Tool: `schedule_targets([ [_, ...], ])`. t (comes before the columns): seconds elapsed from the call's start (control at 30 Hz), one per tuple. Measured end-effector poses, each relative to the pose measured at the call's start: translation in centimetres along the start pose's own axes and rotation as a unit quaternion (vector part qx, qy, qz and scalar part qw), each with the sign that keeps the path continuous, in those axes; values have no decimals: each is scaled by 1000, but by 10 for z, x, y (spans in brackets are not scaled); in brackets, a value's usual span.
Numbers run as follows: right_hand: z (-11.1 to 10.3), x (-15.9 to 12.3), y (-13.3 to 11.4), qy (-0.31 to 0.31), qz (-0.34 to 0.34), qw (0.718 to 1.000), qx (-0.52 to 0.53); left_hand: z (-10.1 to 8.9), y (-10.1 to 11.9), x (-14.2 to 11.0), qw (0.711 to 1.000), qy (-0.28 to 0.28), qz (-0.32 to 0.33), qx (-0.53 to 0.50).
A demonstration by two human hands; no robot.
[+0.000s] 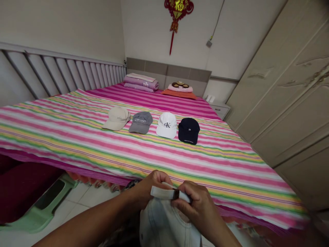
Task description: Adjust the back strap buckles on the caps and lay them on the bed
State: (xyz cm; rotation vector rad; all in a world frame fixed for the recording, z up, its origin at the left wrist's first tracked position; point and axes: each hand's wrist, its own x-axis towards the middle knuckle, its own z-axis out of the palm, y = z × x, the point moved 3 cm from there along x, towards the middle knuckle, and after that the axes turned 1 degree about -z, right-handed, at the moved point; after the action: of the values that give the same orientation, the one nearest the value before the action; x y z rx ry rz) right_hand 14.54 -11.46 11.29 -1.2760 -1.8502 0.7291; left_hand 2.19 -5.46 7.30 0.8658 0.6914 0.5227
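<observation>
Both my hands hold a pale blue-white cap (164, 223) at the bottom of the view, just in front of the bed's near edge. My left hand (150, 188) is closed on one end of the cap's white back strap (164, 193). My right hand (197, 206) pinches the other end by its small dark buckle. On the striped bedspread (77, 137) beyond lie several caps in a row: a beige cap (117, 118), a grey cap (141, 122), a white cap (167, 125) and a navy cap (189, 130).
Folded purple bedding (141, 82) and an orange-and-pink pillow (181, 90) sit at the headboard. A cream wardrobe (288, 92) runs along the right. A green plastic stool (43, 206) stands on the floor at the left. A red ornament (177, 13) hangs on the wall.
</observation>
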Motion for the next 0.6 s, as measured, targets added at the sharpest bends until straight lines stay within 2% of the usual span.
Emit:
schedule_targets([
  [0.07,5,0,10,-72,69,982,163,-4,-3,-2,1000,-27,4,-3],
  [0.1,7,-1,17,-96,103,960,242,-7,-4,-3,999,-43,15,-19],
  [0.13,7,-1,23,-94,130,939,304,-10,-3,-4,997,-58,32,-41],
  [0.2,4,2,36,-38,159,907,389,-16,1,-5,991,-80,73,-79],
  [0.3,-3,8,48,61,146,862,481,-24,10,-7,987,-93,108,-79],
  [0.37,-5,14,49,95,131,845,510,-29,17,-8,986,-82,116,-82],
  [0.4,-3,16,49,93,132,843,512,-32,22,-9,985,-74,124,-96],
  [0.43,2,19,49,72,140,845,511,-36,27,-10,982,-59,135,-120],
  [0.5,19,23,47,-15,167,845,507,-49,41,-14,971,-2,155,-184],
  [0.57,39,29,45,-93,184,831,517,-65,55,-19,962,76,134,-226],
  [0.6,48,33,44,-108,185,821,530,-74,61,-21,962,110,104,-228],
])
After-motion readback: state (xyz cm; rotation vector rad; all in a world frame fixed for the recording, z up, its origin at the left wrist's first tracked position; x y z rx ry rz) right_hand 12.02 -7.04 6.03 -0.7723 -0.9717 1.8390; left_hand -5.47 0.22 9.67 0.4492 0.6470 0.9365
